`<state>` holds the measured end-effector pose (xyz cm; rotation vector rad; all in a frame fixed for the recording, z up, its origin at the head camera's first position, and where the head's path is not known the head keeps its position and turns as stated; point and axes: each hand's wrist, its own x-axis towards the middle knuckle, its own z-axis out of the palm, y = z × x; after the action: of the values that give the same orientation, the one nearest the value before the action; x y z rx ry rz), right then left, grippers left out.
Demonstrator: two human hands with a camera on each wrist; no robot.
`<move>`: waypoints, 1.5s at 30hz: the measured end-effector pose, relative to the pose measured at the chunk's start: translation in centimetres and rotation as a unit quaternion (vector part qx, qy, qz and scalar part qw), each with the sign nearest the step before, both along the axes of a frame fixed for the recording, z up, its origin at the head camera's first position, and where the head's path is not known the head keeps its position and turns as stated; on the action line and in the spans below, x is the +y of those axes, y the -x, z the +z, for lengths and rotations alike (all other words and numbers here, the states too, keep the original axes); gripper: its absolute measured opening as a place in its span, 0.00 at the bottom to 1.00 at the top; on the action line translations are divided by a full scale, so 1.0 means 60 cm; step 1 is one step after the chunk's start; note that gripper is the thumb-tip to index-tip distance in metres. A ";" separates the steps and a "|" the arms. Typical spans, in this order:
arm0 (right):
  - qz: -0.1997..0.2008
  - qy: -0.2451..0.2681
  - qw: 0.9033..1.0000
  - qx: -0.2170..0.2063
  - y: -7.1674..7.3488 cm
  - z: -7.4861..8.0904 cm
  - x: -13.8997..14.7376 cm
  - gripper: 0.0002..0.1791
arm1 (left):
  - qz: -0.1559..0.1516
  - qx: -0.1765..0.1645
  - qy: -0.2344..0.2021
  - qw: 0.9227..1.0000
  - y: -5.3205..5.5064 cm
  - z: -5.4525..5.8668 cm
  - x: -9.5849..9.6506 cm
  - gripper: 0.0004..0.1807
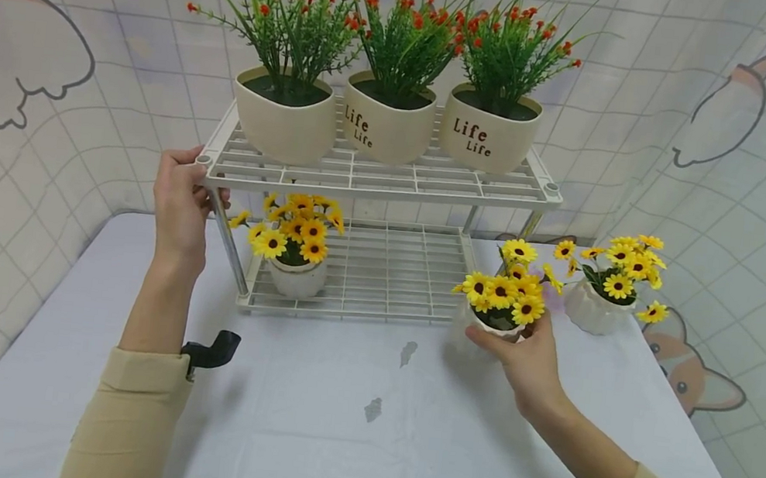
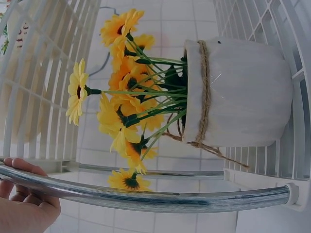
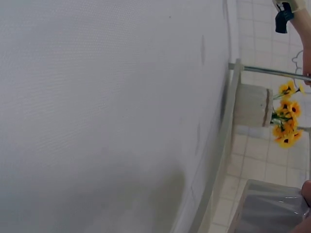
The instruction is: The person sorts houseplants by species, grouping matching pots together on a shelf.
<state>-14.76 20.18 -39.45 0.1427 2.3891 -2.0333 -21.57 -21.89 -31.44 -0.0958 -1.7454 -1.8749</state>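
Note:
My left hand (image 1: 180, 202) grips the upper left front corner of a white two-tier wire rack (image 1: 388, 193); the left wrist view has its fingers behind the chrome post (image 2: 194, 200). With the right hand (image 1: 528, 359) I hold a small white pot of yellow flowers (image 1: 502, 294) by its sides, in front of the rack's lower right corner. The same pot (image 3: 272, 208) appears at the lower edge of the right wrist view, seemingly raised off the table. A twine-tied white pot with yellow flowers (image 2: 243, 94) stands on the lower tier at the left.
On the top tier stand three cream pots (image 1: 282, 127) of red-flowered plants in a row. Another white pot with yellow flowers (image 1: 598, 308) sits on the white-covered table (image 1: 308, 418), right of the rack. A tile-patterned curtain (image 1: 132, 88) hangs behind.

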 end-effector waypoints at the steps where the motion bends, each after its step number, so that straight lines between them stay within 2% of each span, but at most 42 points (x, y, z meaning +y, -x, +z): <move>1: 0.003 0.001 1.000 0.000 0.000 0.001 -0.003 0.61 | 0.000 0.001 -0.001 1.000 0.000 0.001 0.000 0.16; 9: 0.010 0.005 1.000 -0.004 0.000 0.007 -0.021 0.60 | -0.008 0.002 -0.008 1.000 0.004 0.002 0.001 0.15; 19: 0.026 0.022 0.999 -0.016 0.009 0.012 -0.053 0.58 | -0.001 0.003 0.007 1.000 0.001 0.002 0.003 0.16; 26: 0.050 0.029 0.998 -0.010 0.020 0.001 -0.086 0.57 | 0.002 -0.001 0.007 1.000 0.002 -0.001 0.002 0.16; 34: 0.061 0.022 0.997 -0.040 0.031 -0.013 -0.125 0.58 | 0.001 -0.003 0.004 1.000 0.000 -0.002 0.002 0.16; 45: 0.075 0.034 0.996 -0.044 0.038 -0.030 -0.157 0.55 | 0.008 -0.012 0.007 1.000 -0.002 0.000 0.001 0.16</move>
<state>-17.05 10.78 -41.22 0.0511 2.2048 -1.9944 -21.45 -21.81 -31.44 -0.0649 -1.7699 -1.8593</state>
